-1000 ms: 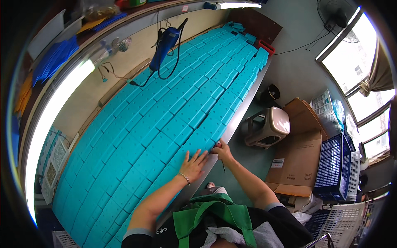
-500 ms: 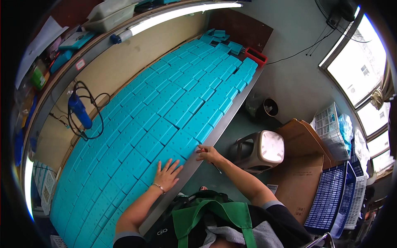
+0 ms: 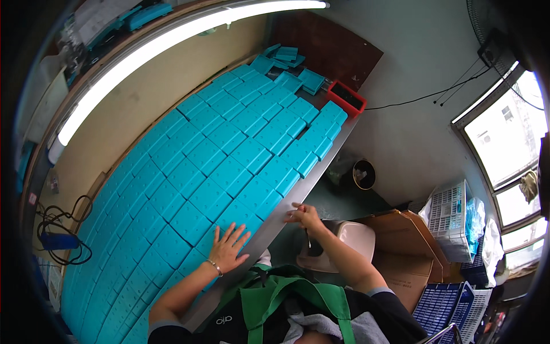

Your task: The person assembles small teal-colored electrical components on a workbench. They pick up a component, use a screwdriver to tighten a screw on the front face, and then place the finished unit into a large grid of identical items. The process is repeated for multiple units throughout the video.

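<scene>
Many teal plastic pieces (image 3: 209,198), rectangular and dotted with small dimples, lie in close rows over the long table. My left hand (image 3: 229,252) is spread on the pieces near the front edge, fingers apart, nothing gripped. Past it, my right hand (image 3: 305,218) is above the table's bare metal edge (image 3: 269,229), with thumb and fingers drawn together. A slim dark tool (image 3: 310,243) sticks out below that hand; its kind is too small to make out.
At the table's far end are a red bin (image 3: 346,98) and loose teal trays (image 3: 311,81). To the right stand a beige stool (image 3: 356,239), a cardboard box (image 3: 401,269), a waste bin (image 3: 364,174) and plastic crates (image 3: 448,221). A lit tube (image 3: 143,66) runs above the table's back.
The view has shifted toward the table's far end. My right hand has come away from the pieces' edge, over the metal strip. My left hand stays flat on the pieces.
</scene>
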### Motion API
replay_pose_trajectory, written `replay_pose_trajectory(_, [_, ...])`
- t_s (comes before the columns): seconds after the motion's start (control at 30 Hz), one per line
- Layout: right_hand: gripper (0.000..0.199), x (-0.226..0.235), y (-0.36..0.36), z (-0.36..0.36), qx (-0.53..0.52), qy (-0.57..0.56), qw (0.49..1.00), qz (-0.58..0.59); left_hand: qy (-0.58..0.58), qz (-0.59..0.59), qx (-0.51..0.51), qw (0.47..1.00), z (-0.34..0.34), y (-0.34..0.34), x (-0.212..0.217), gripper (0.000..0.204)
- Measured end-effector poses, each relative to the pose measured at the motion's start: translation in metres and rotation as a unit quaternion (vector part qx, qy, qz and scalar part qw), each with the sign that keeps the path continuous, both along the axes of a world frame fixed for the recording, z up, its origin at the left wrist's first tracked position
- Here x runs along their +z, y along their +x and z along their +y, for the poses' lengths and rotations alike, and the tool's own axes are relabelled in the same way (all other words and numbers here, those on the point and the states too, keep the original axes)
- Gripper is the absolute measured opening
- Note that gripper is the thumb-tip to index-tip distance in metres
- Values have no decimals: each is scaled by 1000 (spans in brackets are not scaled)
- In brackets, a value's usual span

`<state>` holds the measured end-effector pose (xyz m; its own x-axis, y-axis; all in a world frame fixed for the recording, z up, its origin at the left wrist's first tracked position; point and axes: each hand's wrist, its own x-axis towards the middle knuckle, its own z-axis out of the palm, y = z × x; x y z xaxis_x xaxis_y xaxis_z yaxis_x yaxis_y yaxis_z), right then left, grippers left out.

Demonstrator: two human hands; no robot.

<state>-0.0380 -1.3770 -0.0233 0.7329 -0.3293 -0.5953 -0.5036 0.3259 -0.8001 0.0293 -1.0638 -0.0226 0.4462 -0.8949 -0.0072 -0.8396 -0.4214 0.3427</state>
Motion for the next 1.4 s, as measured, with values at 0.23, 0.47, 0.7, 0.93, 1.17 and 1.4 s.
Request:
replay_pose_trajectory(0.23, [19,4,79,-163,-138,-32,990,-20,-22,-24,-112,993,-249,68,18,68])
replay_pose_trajectory(0.47, [53,-12,107,-269,244,-429,864,-96,24,44,-8,999,-277,97,-9,72])
replay_pose_trajectory(0.7, [62,24,212,-381,225,-682,693,-58,-14,19,-8,1000,-420,122,22,70])
replay_pose_trajectory(0.93, [60,50,248,-389,433,-531,725,-76,8,-45,36,998,-443,158,-11,66])
replay_pose_trajectory(1.17, [61,1,374,-357,381,-419,807,-171,-7,-67,25,997,-440,161,-39,73])
replay_pose_trajectory(1.4, [68,23,451,-316,517,-411,739,-131,70,-82,18,994,-429,154,-39,73])
